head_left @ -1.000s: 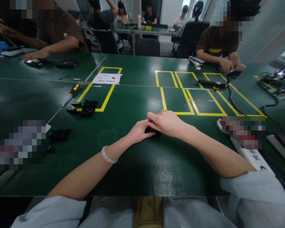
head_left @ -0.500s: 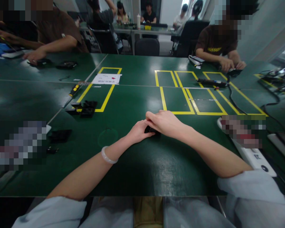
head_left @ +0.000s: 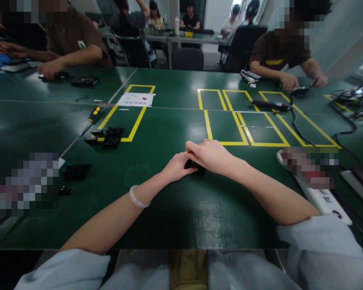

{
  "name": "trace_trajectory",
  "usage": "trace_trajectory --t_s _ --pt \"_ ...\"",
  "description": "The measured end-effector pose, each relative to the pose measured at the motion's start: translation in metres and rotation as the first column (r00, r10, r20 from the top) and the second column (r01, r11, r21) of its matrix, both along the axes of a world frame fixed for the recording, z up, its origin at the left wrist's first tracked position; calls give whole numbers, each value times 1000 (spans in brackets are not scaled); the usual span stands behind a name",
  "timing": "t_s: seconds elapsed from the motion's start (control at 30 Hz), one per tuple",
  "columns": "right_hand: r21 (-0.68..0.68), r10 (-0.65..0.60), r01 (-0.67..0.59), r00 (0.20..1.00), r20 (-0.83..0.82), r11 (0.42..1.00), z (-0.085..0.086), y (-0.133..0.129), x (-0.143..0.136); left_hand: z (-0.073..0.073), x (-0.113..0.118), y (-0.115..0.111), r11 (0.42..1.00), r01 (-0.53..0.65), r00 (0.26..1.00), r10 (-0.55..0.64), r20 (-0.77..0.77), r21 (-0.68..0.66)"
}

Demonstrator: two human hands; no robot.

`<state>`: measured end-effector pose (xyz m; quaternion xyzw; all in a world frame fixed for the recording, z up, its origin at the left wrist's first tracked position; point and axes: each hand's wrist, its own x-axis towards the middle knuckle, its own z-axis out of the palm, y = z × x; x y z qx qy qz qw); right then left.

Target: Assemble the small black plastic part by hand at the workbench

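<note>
Both hands meet over a small black part [head_left: 191,164] at the middle of the green table [head_left: 175,217]. My left hand [head_left: 180,166] is closed on its left side, the thumb reaching beneath it toward the right. Across the top and right side lies my right hand [head_left: 210,155], fingers bent and closed over the same part. Most of the black part is hidden, so its exact kind cannot be made out. A pale bracelet [head_left: 138,198] circles my left wrist.
Black parts [head_left: 110,137] lie left by yellow tape, beside a yellow-and-black screwdriver [head_left: 94,113]. Nearer are a flat black piece [head_left: 77,172] and a small black piece [head_left: 66,191]. A white box [head_left: 329,203] stands right. A black tool [head_left: 269,105] with cable lies beyond; co-workers sit opposite.
My hands stay almost still around the black part. The co-worker at the far right has moved one hand outward to the right; the one at the left has shifted a hand slightly rightward.
</note>
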<state>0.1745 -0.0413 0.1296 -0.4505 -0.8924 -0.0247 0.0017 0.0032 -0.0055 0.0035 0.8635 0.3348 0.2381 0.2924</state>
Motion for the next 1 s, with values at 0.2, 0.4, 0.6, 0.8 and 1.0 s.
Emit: trace_trajectory --t_s 0.2,0.4,0.6,0.8,1.0 --pt "-28 42 -43 998 -42 999 9 -5 3 0 0 1 1000 -6 1000 6 9 19" --pt "-10 35 -35 999 31 999 6 -2 0 4 1 -1 1000 15 1000 -14 24 -12" --pt "-29 34 -35 999 -14 999 6 -3 2 3 2 0 1000 7 1000 -7 23 -3" --pt "-31 64 -65 997 -40 997 10 -7 1 1 2 -1 1000 0 1000 0 31 -1" --pt "-6 -3 3 1000 3 1000 2 -2 1 3 2 -1 1000 1 1000 -1 -5 5"
